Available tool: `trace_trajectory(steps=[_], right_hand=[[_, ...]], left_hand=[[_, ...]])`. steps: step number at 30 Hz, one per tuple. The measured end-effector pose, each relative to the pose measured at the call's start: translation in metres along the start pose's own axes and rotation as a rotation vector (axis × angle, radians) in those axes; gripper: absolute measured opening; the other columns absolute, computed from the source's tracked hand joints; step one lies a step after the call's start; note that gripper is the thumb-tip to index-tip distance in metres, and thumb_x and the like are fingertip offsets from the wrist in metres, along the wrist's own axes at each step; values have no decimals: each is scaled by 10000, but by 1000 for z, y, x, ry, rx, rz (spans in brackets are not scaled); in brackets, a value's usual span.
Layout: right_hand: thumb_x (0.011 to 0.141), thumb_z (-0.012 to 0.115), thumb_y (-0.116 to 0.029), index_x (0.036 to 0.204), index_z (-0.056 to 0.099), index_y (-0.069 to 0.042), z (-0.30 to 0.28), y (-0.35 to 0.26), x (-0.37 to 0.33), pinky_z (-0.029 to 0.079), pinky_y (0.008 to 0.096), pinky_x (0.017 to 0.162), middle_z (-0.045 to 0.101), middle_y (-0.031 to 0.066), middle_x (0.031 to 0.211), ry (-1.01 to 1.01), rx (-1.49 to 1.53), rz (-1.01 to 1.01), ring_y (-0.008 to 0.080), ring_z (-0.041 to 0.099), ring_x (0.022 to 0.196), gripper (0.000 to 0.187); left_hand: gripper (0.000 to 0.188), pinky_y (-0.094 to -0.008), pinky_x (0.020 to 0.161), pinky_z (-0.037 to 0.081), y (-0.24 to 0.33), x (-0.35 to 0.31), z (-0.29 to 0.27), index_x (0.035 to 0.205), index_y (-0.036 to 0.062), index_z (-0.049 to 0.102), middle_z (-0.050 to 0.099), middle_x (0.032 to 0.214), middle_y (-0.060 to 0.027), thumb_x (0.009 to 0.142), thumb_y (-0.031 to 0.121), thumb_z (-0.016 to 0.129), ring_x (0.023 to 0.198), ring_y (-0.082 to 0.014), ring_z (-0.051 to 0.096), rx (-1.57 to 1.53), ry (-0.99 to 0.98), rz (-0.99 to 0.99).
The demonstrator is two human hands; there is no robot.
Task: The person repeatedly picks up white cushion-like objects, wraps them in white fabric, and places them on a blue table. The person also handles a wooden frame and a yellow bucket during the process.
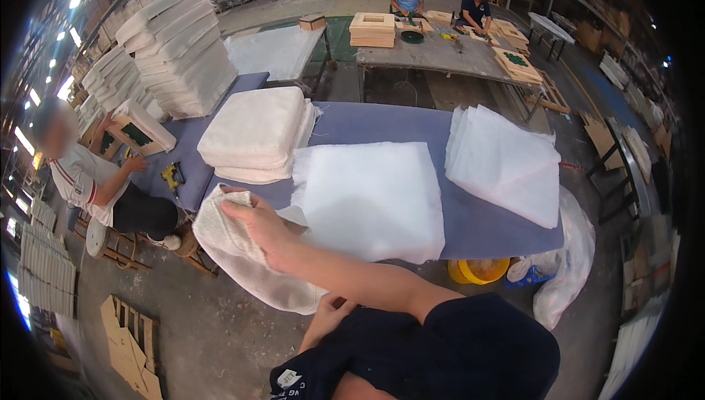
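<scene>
"One long table [378,124], covered in blue-grey, runs across the middle. What takes up the most room on it?"

"A pile of white sheets [503,157] toward the right end, its layers fanned askew, and a square of white padding [374,194] lying flat at the middle. Left of the padding sits a stack of folded cream covers [253,132], roughly squared up."

"And the piece being handled?"

"The cream cloth [231,253] is at the near left edge, in front of the stack and just left of the padding. Its lower part droops below the tabletop in a broad curve."

"Anything smaller?"

"A yellow bucket [481,271] under the near edge, then a yellow tool [172,176] on the blue surface at the left, near a seated co-worker [92,179]."

"The hands?"

"The right hand [266,227] reaches across leftward and clasps a bunched fold of the cloth between thumb and fingers. The left hand [332,317] is low by the cloth's bottom edge, fingers bent. It's partly hidden, so I can't tell whether it grips the fabric."
</scene>
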State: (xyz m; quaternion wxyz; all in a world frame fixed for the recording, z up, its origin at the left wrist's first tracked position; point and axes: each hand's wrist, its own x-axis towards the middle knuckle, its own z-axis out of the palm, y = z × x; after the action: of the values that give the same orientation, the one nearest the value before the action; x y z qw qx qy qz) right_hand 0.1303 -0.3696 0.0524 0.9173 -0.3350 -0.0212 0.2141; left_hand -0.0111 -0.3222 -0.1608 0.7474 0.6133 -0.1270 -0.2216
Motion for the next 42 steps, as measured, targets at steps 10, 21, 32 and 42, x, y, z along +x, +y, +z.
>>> trace_trajectory(steps=[10,21,32,42], right_hand=[[933,588,-268,1175,595,-9,27,-87,-45,555,335,836,677,113,1051,-248,497,-327,213,678,926,354],[914,549,-251,1161,591,12,-45,-113,-47,466,415,995,646,144,1129,-34,525,-557,286,610,1078,364],[887,575,-157,1232,553,-6,-67,-85,-25,438,441,1035,618,157,1214,69,374,-573,312,580,1149,378],[852,666,-179,1162,575,-10,-18,-34,-14,550,382,881,648,125,1092,12,408,-295,253,649,991,365]], left_hand=[[556,-517,1094,357,48,62,-80,1379,39,430,452,1415,-160,949,374,537,1336,-326,404,-880,456,503],[331,-502,1011,439,126,45,-173,1137,3,627,650,1077,-143,923,247,561,991,-295,603,-1016,956,739],[235,-209,542,477,68,-61,-257,1145,50,507,584,741,-31,969,180,594,622,-111,556,-1275,764,880],[558,-471,896,532,22,-51,-98,1248,-35,558,666,1120,-183,967,446,525,980,-303,665,-443,192,-91]])
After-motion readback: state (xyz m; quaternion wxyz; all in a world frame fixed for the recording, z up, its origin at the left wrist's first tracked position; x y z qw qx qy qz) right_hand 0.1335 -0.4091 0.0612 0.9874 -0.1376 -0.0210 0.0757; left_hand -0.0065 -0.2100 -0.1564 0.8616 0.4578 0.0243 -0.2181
